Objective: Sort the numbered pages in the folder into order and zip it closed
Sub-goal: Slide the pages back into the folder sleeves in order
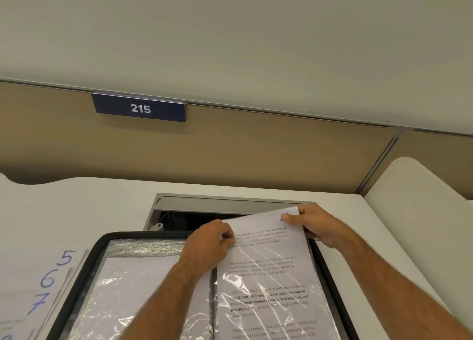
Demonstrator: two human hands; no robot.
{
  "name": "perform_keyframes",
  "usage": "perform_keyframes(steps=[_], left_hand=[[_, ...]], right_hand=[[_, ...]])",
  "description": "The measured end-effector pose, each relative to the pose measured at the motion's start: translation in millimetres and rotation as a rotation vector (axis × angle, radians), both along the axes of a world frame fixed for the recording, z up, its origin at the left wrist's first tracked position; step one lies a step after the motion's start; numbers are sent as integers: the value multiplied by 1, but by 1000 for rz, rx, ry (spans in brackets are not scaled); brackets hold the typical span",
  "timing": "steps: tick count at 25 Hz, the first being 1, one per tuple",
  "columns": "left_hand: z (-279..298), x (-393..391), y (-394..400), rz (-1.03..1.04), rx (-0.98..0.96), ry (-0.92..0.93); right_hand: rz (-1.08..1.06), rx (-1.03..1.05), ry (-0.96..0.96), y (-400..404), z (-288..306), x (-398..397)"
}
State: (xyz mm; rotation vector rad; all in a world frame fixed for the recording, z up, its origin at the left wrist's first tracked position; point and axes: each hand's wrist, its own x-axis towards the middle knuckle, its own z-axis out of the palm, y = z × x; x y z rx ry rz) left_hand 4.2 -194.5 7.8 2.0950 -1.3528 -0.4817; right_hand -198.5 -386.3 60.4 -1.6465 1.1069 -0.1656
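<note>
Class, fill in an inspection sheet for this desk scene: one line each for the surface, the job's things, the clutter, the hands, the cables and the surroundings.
Surface: white desk with an open grey cable hatch at its back.
Job's things: black zip folder lies open, with clear plastic sleeves; a printed page stands partly out of the right sleeve; loose pages marked 5, 6, 7 lie left of the folder.
Clutter: nothing seen.
Hands: left hand pinches the page's left edge; right hand grips its top right corner.
Cables: dark shapes inside the hatch, too dim to tell.
Surroundings: tan partition panel with a blue sign reading 215.
</note>
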Motion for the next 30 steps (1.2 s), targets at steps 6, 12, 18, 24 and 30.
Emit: perform_keyframes(steps=[6,12,18,24,30], left_hand=[[2,-4,2,5,9,-12],[-5,-11,30,46,-43,-64],[-24,-9,95,159,67,-395],[-29,-11,124,91,225,-391],[-38,-11,126,63,242,-411]], right_hand=[[335,-227,468,-1,7,-2],[596,-559,700,29,24,22],[685,-491,542,53,19,44],[734,-607,611,55,11,50],[783,-663,742,58,12,53]])
